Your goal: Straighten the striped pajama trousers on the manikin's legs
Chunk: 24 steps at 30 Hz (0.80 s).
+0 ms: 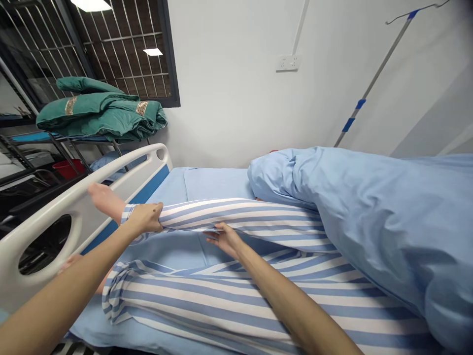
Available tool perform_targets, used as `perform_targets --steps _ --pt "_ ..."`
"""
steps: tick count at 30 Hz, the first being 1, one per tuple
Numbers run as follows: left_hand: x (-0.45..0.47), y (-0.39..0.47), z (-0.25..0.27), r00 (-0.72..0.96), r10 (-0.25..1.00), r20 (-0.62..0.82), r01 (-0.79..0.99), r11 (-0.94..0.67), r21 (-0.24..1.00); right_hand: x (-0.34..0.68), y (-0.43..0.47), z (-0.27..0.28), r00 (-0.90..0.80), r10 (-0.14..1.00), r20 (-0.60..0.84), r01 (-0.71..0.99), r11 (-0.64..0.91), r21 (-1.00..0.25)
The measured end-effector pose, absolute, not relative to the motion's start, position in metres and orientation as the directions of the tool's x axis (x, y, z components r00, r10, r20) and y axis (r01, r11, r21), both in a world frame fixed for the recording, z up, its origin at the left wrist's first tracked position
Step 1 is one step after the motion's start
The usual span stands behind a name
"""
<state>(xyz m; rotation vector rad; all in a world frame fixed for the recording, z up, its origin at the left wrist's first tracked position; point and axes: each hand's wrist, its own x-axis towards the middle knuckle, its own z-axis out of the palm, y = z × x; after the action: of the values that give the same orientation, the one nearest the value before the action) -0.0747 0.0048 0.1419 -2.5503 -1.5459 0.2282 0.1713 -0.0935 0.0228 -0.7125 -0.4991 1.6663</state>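
Note:
A raised leg in a blue-and-white striped trouser leg stretches across the bed, its bare foot close to the footboard. My left hand is closed around it just above the ankle, over the cloth. Under the knee area, my right hand holds the leg's near lower side, fingers slightly apart and partly hidden by the fabric. Nearer to me, the other striped trouser leg lies on the mattress; my left forearm partly covers its foot.
A light blue quilt covers the upper body at right. The white footboard borders the bed at left. Behind it, green folded bedding lies on a rack. An IV pole stands by the wall.

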Motion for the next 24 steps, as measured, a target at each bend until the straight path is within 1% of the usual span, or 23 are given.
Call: perform_targets --steps 3,6,8,10,14,17,21,24 --pt "-0.068 0.001 0.131 0.448 0.894 -0.017 0.881 -0.445 -0.162 0.18 -0.094 0.037 -0.014 0.99 -0.138 -0.696 -0.109 -0.71" --pt "-0.052 -0.003 0.119 0.441 0.895 0.062 0.896 -0.436 -0.08 0.193 -0.096 0.051 0.159 0.983 -0.094 -0.632 0.029 -0.774" --pt "-0.038 -0.006 0.109 0.417 0.903 0.108 0.909 -0.417 -0.024 0.204 -0.098 0.059 0.261 0.961 -0.086 -0.565 0.08 -0.821" --pt "-0.022 -0.009 0.097 0.386 0.912 0.141 0.918 -0.394 0.038 0.216 -0.101 0.066 0.324 0.943 -0.08 -0.501 0.099 -0.86" --pt "0.008 -0.018 0.068 0.353 0.92 0.168 0.908 -0.381 0.175 0.233 -0.105 0.073 0.38 0.925 -0.01 -0.421 0.163 -0.892" --pt "0.026 -0.026 0.047 0.313 0.938 0.151 0.906 -0.343 0.249 0.241 -0.106 0.073 0.409 0.91 0.061 -0.37 0.227 -0.901" --pt "0.038 -0.033 0.032 0.287 0.947 0.148 0.894 -0.32 0.314 0.245 -0.106 0.068 0.451 0.879 0.153 -0.272 0.299 -0.915" --pt "0.036 -0.033 0.032 0.297 0.946 0.132 0.889 -0.324 0.323 0.244 -0.106 0.068 0.441 0.883 0.158 -0.287 0.306 -0.908"
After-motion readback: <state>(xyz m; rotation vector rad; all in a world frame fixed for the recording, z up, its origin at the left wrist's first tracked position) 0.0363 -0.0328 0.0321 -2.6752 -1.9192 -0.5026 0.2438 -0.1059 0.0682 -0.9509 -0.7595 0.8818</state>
